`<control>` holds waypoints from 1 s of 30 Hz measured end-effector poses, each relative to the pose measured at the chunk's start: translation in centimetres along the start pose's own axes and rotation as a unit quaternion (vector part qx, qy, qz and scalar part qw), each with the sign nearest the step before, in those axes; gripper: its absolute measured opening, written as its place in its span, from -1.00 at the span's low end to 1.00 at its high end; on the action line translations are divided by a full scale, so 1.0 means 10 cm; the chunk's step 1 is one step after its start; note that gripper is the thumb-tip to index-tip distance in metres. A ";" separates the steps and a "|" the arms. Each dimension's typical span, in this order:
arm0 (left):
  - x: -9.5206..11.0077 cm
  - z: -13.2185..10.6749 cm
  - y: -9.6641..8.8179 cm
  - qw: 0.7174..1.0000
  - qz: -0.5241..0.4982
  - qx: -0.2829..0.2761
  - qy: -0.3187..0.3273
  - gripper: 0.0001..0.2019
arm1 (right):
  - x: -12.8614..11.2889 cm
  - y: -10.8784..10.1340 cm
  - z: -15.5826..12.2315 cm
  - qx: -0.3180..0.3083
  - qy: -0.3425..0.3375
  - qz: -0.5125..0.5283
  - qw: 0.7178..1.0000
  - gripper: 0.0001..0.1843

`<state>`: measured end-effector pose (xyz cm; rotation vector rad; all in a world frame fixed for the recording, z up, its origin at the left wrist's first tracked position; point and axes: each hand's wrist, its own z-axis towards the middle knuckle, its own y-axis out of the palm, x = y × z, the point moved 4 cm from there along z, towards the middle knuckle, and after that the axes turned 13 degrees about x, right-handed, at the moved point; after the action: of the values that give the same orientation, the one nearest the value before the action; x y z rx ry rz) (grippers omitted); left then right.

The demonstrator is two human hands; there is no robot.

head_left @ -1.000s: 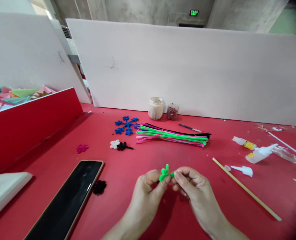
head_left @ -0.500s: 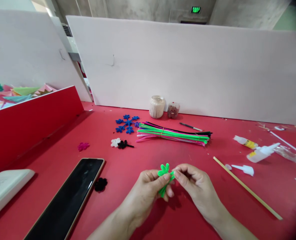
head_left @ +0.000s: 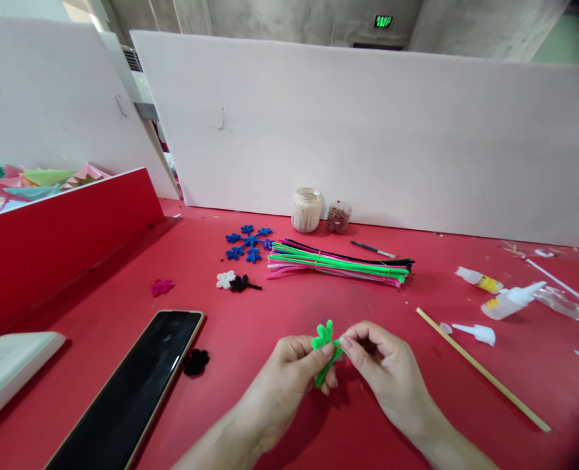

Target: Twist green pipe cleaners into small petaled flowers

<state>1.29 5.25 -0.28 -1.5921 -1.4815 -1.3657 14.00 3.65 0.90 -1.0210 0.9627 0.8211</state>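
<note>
Between my two hands is a green pipe cleaner [head_left: 323, 335], bent into petal-like loops at the top, with a length hanging below. My left hand [head_left: 294, 369] pinches it under the loops with thumb and fingers. The fingertips of my right hand [head_left: 387, 362] are closed on its right-hand end. Beyond them lies a bundle of pipe cleaners [head_left: 338, 262] in green, pink and black, held by a band. Left of the bundle are a blue snowflake shape [head_left: 250, 241], a white flower [head_left: 225, 280] and a black flower with a stem [head_left: 243, 283].
A phone [head_left: 127, 391], a black flower [head_left: 196, 362], a pink flower [head_left: 162, 287] and a white box [head_left: 15, 372] lie left. Glue bottles [head_left: 509, 301], a nozzle cap [head_left: 480, 334] and a wooden stick [head_left: 485, 371] lie right. A glass jar [head_left: 306, 210] stands by the white panel [head_left: 367, 130].
The green loops have tilted and shifted slightly right and the left hand has moved a little with them. Both hands keep their pinch.
</note>
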 end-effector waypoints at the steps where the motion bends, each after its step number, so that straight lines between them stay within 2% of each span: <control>1: 0.01 -0.01 0.00 1.000 0.010 0.005 0.003 -0.66 | 0.00 0.00 0.00 0.005 0.000 -0.002 1.000 -0.77; 6: 0.05 -0.02 0.00 0.995 0.067 0.065 0.031 -0.70 | 0.00 0.00 -0.02 0.023 -0.013 -0.013 1.000 -0.78; 9: 0.05 -0.01 0.01 0.994 0.074 0.074 0.042 -0.69 | 0.01 0.00 -0.04 0.027 -0.017 -0.017 0.999 -0.79; 14: 0.01 0.00 -0.02 0.998 0.023 0.052 0.035 -0.76 | 0.00 0.00 -0.03 -0.012 -0.025 0.009 1.000 -0.82; 18: 0.00 0.00 -0.02 1.000 0.000 0.019 0.018 -0.79 | -0.06 -0.02 0.00 -0.047 -0.095 0.012 0.994 -0.90; 26: 0.05 -0.02 0.02 0.999 0.011 -0.052 0.008 -0.73 | -0.13 -0.09 0.00 -0.031 -0.192 -0.026 0.981 -0.93; 30: 0.07 -0.03 0.01 0.998 0.035 -0.047 0.025 -0.72 | -0.14 -0.09 -0.01 -0.030 -0.211 -0.041 0.976 -0.93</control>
<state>1.24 5.20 0.51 -1.6400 -1.3381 -1.4444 14.32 3.13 2.49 -0.8821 0.5333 0.9553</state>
